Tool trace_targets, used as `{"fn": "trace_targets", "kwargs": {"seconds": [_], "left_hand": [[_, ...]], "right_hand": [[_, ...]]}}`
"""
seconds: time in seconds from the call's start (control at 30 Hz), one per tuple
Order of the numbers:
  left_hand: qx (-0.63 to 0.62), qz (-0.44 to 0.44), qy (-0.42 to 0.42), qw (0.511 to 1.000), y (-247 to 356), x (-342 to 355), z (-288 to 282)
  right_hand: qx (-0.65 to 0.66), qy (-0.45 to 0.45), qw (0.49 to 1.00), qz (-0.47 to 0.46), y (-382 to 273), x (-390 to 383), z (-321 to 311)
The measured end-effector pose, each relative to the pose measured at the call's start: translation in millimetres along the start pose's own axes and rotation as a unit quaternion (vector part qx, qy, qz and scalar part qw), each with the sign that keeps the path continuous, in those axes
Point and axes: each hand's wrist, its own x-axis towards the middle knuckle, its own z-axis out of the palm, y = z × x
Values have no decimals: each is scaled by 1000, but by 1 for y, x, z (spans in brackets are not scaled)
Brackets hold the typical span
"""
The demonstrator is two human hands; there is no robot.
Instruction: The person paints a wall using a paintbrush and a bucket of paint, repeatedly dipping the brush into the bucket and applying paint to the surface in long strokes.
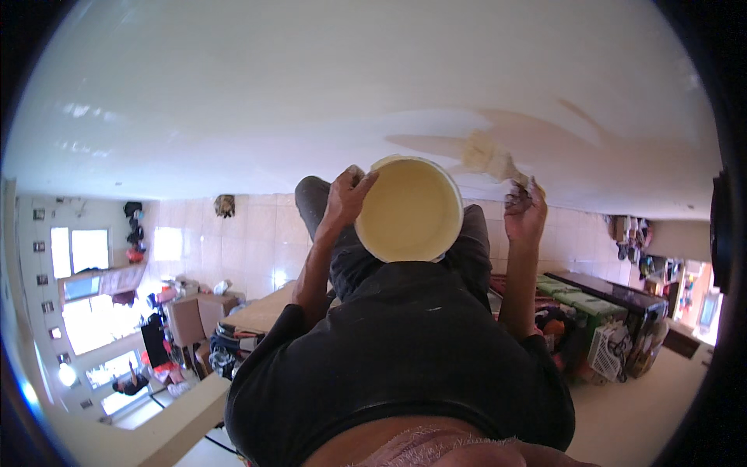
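Note:
My left hand (348,194) grips a round pail (453,187) by its left rim, thumb over the edge. The pail is tipped toward me in front of my lap, and its inside is cream-yellow. How much it holds, I cannot tell. To the right, my right hand (527,210) is closed on the handle of a brush (492,159) with shaggy cream bristles. The bristles point up and left at the pale wall (334,86), touching it or very near it. Darker, wet-looking streaks and shadows mark the wall around the brush.
Below the wall runs a tiled floor (261,233). Cardboard boxes (191,315) and household clutter stand left, with bright windows (85,311) beyond. To my right are a green box (580,300), a white basket (611,352) and a dark-topped cabinet (615,292). Another person (131,383) is far left.

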Motion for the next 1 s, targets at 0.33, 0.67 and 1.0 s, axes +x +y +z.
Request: {"fn": "trace_targets", "kwargs": {"seconds": [0.33, 0.67, 1.0], "left_hand": [[-13, 15, -11, 1000, 0, 0, 2], [-16, -4, -19, 1000, 9, -5, -1], [5, 12, -19, 1000, 2, 0, -3]], "right_hand": [[26, -3, 997, -76, -40, 19, -36], [-348, -90, 894, -267, -31, -64, 40], [-631, -275, 683, -243, 47, -59, 87]]}}
